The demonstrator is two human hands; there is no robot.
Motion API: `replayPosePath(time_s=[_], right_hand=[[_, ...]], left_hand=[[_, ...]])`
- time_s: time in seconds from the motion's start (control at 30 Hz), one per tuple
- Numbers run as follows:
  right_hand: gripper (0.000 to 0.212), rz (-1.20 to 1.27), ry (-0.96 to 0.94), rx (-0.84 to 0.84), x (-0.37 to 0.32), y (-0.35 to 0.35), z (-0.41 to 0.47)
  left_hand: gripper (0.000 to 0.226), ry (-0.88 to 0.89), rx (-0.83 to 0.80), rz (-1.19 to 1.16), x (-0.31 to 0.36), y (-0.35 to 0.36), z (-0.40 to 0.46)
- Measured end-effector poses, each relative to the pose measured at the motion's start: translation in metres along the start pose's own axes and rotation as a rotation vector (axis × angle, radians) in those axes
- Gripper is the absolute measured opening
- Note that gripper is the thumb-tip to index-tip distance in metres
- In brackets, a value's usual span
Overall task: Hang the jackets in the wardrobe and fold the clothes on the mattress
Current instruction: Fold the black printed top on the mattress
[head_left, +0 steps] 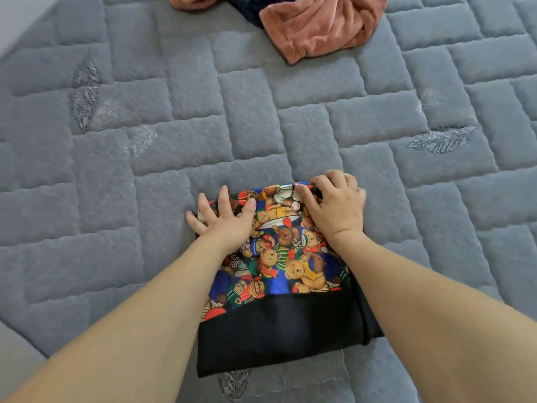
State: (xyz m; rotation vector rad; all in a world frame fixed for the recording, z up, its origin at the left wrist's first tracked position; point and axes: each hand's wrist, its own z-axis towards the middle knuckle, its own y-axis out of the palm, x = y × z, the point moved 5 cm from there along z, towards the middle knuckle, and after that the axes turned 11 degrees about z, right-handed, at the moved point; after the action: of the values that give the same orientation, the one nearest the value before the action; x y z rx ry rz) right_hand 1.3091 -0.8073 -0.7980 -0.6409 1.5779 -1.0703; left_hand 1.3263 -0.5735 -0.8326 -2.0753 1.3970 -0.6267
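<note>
A folded garment [282,274] with a bright teddy-bear print and a black lower band lies on the grey quilted mattress [145,141], just in front of me. My left hand [223,219] lies flat on its far left corner with fingers spread. My right hand [334,205] rests on the far right corner, fingers curled over the folded edge and thumb pressing the cloth.
A crumpled pink fleece garment [316,27] lies at the far side of the mattress, partly over a dark navy piece [247,10]. Another pink piece [191,1] shows at the top edge. The mattress's left edge runs past a pale floor [17,21].
</note>
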Motion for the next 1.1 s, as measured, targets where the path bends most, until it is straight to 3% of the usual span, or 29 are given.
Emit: replayPosePath(time_s=[0.23, 0.6, 0.67, 0.77, 0.8, 0.87, 0.97, 1.03, 1.1], right_hand=[[0.050, 0.009, -0.035, 0.062, 0.002, 0.005, 0.006], [0.059, 0.152, 0.017, 0.088, 0.007, 0.003, 0.005], [0.068, 0.253, 0.090, 0.115, 0.009, -0.007, 0.001], [0.085, 0.294, 0.339, 0.166, 0.018, -0.021, -0.012], [0.092, 0.301, 0.433, 0.155, 0.021, -0.023, -0.019], [0.108, 0.381, 0.580, 0.095, 0.027, -0.023, -0.034], [0.121, 0.593, 0.726, -0.051, 0.032, -0.024, -0.049], [0.108, 0.779, 0.804, -0.214, 0.030, -0.023, -0.056], [0.081, 0.960, 0.838, -0.428, 0.016, -0.026, -0.062]], left_hand=[[0.078, -0.063, -0.092, 0.085, 0.005, 0.009, 0.008], [0.081, 0.006, -0.046, 0.159, 0.011, 0.005, 0.001], [0.082, 0.078, 0.056, 0.253, 0.010, -0.008, -0.009], [0.067, 0.369, 0.432, 0.527, 0.023, -0.036, -0.023], [0.060, 0.465, 0.459, 0.549, 0.029, -0.044, -0.024], [0.049, 0.546, 0.291, 0.447, 0.037, -0.058, -0.019], [0.041, 0.453, -0.138, 0.213, 0.032, -0.058, -0.019], [0.038, 0.431, -0.227, 0.167, 0.022, -0.050, -0.030], [0.034, 0.468, -0.214, 0.182, 0.015, -0.047, -0.045]])
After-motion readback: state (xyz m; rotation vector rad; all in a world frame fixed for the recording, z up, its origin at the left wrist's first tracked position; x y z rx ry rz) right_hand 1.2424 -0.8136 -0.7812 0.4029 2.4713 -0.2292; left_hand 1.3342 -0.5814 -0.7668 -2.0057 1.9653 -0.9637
